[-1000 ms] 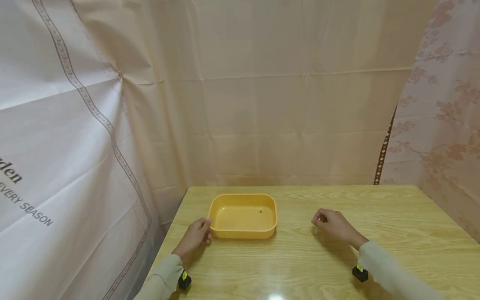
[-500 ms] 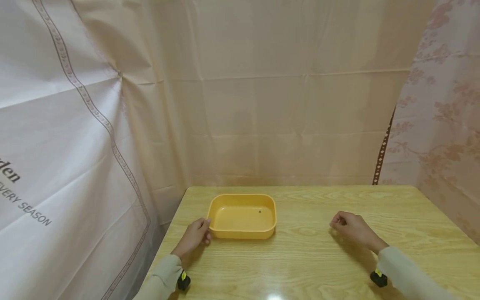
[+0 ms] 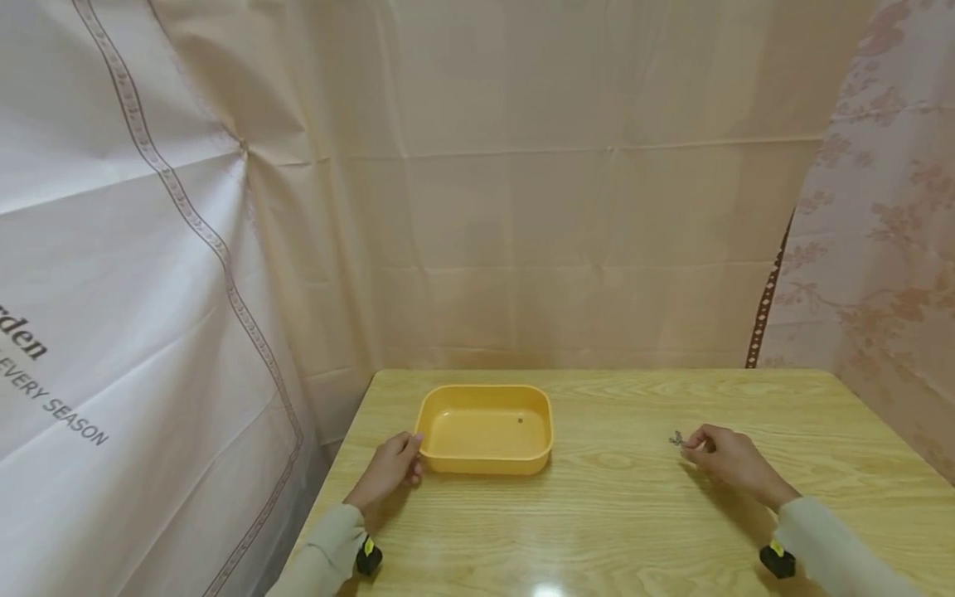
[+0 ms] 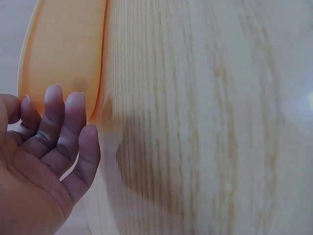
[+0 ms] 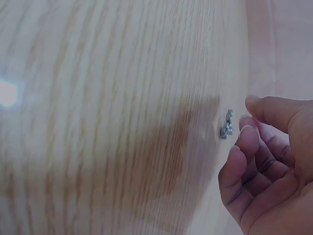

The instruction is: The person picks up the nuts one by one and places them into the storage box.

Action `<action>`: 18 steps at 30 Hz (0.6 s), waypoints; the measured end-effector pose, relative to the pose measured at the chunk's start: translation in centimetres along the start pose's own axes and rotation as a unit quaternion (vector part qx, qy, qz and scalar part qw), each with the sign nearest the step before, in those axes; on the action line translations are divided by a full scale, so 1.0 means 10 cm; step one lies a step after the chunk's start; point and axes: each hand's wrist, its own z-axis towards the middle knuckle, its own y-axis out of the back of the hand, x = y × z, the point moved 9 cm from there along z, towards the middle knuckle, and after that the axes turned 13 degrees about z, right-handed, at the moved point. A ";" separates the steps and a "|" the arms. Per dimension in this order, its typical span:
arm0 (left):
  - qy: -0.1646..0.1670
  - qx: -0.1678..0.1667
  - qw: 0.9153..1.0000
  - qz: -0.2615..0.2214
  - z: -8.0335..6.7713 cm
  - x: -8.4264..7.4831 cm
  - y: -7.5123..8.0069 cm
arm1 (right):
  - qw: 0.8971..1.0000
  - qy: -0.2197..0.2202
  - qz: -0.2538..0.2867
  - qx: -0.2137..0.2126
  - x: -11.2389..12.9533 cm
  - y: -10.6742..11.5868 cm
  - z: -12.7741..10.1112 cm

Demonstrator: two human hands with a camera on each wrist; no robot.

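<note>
An orange rectangular tray (image 3: 485,390) sits on the wooden table (image 3: 612,514), left of centre; a tiny dark speck (image 3: 520,420) lies inside it. My left hand (image 3: 403,460) rests against the tray's near left corner. In the left wrist view its fingers (image 4: 54,112) lie fairly straight on the tray's wall (image 4: 63,54). My right hand (image 3: 697,448) is on the table far to the right. Its curled fingertips (image 5: 247,134) are just beside a small cluster of metal pieces (image 5: 226,125), seen as a small grey bit (image 3: 677,438) in the head view. Nothing is pinched.
Pale curtains close in the table at the back, a printed sheet (image 3: 112,290) hangs at the left and a flowered curtain (image 3: 888,249) at the right. Bare wood lies between the tray and my right hand. The table's left edge runs close by my left forearm.
My right hand has slid to the right, away from the tray, and now sits beside the small metal pieces. My left hand has stayed at the tray's corner.
</note>
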 end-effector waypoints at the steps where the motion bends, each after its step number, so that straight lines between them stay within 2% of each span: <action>1: -0.001 -0.001 1.000 0.002 0.00 0.00 0.00 | 1.000 -0.002 -0.003 -0.002 -0.01 0.01 -0.01; 11: -0.005 0.000 1.000 0.004 0.02 0.00 0.00 | 0.999 -0.019 -0.024 -0.018 -0.16 0.15 -0.08; 18: 0.002 -0.003 1.000 0.005 0.01 0.01 0.00 | 0.999 -0.035 -0.004 0.000 -0.25 0.15 -0.12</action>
